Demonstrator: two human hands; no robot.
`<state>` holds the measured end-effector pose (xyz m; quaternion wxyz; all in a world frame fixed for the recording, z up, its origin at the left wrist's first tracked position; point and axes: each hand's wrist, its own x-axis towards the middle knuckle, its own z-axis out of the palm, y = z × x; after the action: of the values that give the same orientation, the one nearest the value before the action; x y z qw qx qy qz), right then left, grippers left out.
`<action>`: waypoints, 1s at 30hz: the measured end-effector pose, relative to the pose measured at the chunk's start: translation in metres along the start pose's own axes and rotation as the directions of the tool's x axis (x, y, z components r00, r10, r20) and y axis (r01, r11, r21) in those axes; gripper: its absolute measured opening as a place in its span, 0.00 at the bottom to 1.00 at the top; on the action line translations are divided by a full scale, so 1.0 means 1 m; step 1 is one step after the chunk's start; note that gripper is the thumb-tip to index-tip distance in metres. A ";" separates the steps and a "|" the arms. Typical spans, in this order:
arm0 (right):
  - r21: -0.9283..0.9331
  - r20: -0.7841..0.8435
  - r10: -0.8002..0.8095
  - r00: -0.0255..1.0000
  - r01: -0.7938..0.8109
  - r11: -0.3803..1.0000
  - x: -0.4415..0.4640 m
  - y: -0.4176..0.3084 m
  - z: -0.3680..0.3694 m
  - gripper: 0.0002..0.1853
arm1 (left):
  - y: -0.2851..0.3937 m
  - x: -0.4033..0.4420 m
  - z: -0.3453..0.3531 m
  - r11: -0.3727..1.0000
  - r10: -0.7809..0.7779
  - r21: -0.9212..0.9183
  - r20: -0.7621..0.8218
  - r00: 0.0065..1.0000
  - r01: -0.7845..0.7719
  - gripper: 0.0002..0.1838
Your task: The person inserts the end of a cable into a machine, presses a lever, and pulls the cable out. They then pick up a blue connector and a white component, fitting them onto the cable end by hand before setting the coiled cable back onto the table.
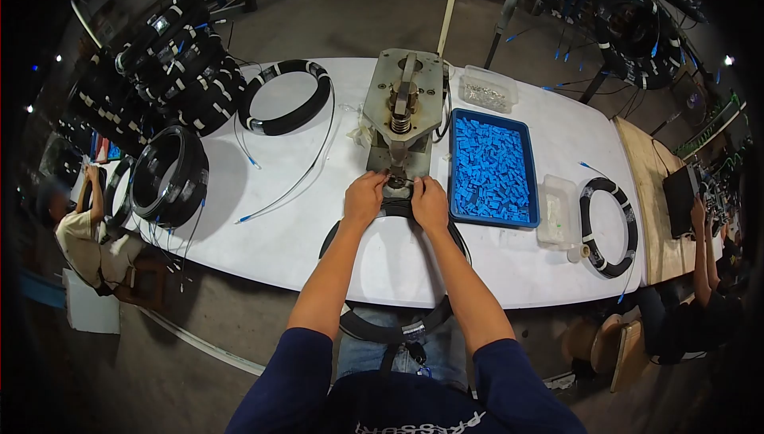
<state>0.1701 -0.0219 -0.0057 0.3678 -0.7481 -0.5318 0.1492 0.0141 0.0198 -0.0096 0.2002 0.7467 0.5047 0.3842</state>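
My left hand (364, 198) and my right hand (430, 203) are at the front foot of a metal bench press (407, 93). Fingers of both hands are closed, pinching black cable right under the press head, one hand on either side. The exact piece between the fingertips is too small to make out. From there a coil of black cable (382, 330) loops down below my forearms and over the table's front edge, against my lap. Pale tape bands wrap parts of this coil.
Right of the press sit a blue tray (535, 223) of small blue connectors, a clear box (487, 90) of small parts and a clear container (559, 211). Cable coils lie left (285, 125) and right (610, 227). Taller coil stacks (187, 68) stand at left. People work at both sides.
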 end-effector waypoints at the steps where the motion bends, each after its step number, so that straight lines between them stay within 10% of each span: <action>1: -0.005 0.002 0.000 1.000 0.000 1.000 -0.001 0.000 -0.001 0.20 | 0.000 0.000 0.000 1.000 0.007 -0.013 -0.009 1.000 -0.007 0.10; 30: 0.069 -0.015 0.075 0.997 -0.074 0.995 0.002 -0.004 -0.003 0.17 | 0.004 -0.001 -0.002 0.998 -0.051 -0.020 0.016 0.999 0.051 0.11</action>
<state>0.1702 -0.0207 -0.0002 0.3919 -0.7558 -0.4949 0.1740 0.0146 0.0170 -0.0066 0.2213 0.7345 0.5182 0.3782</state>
